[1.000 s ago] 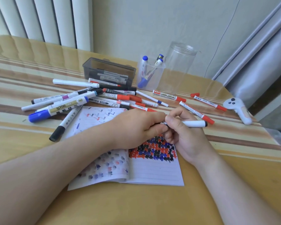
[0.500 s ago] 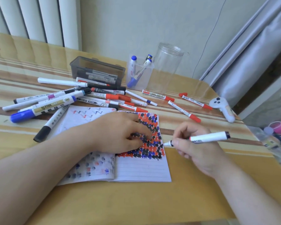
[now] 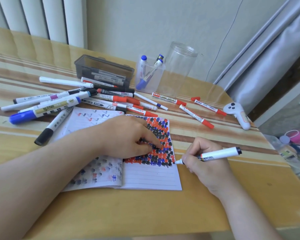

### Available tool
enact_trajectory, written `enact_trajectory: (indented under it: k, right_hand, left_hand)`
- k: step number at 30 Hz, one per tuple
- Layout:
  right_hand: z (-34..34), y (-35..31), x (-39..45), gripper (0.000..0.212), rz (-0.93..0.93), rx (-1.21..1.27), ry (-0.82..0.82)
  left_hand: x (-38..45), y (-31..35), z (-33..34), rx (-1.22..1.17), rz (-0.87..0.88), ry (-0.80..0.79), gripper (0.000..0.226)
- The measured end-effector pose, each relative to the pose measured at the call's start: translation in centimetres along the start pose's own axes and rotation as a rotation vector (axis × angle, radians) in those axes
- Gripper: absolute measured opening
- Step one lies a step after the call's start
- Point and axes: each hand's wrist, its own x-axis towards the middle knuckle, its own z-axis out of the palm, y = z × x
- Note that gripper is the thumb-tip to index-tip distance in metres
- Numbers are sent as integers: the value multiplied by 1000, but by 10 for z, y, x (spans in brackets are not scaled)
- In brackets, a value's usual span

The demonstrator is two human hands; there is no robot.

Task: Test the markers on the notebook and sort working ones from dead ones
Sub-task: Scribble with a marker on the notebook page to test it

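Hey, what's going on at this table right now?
A person is testing markers on an open notebook. The left hand presses the page flat while the right hand grips an uncapped white marker, its tip at the right edge of the page beside a block of red, blue and black scribbles. More markers lie piled behind the notebook, and a few stand in a clear cup.

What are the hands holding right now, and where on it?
Right hand grips a white black-tipped marker near its tip end; left hand only presses the open notebook.
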Motion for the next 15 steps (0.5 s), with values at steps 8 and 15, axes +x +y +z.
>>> enact_trajectory:
  k: [8, 15]
  right_hand:
    - [2, -2, 1, 23, -5, -109, -6]
    - [1, -2, -1, 24, -5, -93, -37]
  left_hand:
    - [0, 0, 0, 2, 6, 4, 31]
    - [0, 0, -1, 3, 2, -2, 31]
